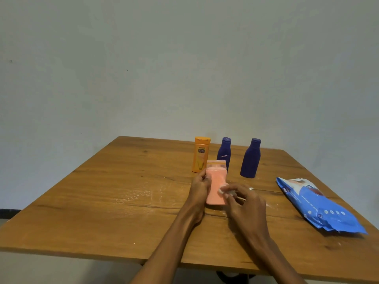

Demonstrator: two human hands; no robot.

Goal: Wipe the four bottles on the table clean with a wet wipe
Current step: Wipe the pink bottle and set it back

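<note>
My left hand grips a pink bottle by its left side, holding it upright just above the wooden table. My right hand presses a small white wet wipe against the bottle's lower right front. Behind it stand an orange bottle and two dark blue bottles, one partly hidden by the pink bottle, the other further right.
A blue pack of wet wipes lies flat near the table's right edge. White scuff marks cover the table's middle. A plain wall rises behind the far edge.
</note>
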